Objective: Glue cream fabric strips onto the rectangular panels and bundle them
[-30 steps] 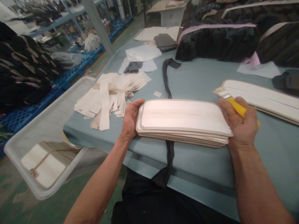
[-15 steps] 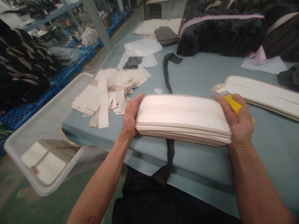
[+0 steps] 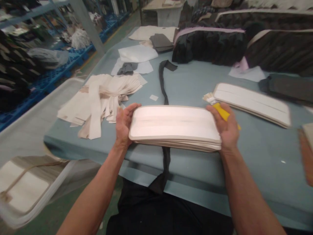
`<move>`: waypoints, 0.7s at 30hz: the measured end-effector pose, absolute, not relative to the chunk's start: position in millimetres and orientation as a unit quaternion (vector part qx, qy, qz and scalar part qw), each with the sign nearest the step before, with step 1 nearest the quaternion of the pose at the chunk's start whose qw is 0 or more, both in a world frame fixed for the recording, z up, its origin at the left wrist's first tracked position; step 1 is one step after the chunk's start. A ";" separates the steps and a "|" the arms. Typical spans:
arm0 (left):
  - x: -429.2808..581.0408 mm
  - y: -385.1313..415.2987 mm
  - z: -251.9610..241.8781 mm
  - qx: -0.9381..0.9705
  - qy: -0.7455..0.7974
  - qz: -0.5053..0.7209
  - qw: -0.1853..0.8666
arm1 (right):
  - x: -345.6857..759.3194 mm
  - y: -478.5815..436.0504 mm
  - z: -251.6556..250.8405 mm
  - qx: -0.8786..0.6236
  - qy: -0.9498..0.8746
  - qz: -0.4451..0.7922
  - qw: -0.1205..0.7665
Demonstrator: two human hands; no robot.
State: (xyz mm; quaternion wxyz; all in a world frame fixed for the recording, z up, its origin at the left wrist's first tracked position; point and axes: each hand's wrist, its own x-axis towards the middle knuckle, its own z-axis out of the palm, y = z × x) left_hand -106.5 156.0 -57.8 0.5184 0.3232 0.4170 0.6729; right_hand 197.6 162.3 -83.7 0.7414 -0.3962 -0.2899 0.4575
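Your top board (image 3: 174,122) sits flusher than a second ago on the stack (image 3: 181,144) over the table (image 3: 261,156), left hand (image 3: 122,127) cupping one end, fingers half-curled, right hand (image 3: 228,130) closed round a brush (image 3: 222,111) against the other, seemingly evening edges, so next calls for matched pressure.
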 end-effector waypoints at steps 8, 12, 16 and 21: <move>-104.8 161.2 -51.1 0.332 0.457 0.646 0.513 | 206.4 169.7 -90.5 -0.364 -0.297 0.497 0.730; -102.6 161.6 -46.4 0.328 0.480 0.645 0.497 | 206.1 169.8 -91.9 -0.343 -0.278 0.512 0.737; -96.5 161.9 -43.9 0.329 0.497 0.646 0.476 | 207.0 170.3 -92.4 -0.331 -0.269 0.520 0.740; -98.5 168.3 -43.4 0.340 0.521 0.646 0.442 | 208.1 172.0 -92.4 -0.315 -0.260 0.529 0.744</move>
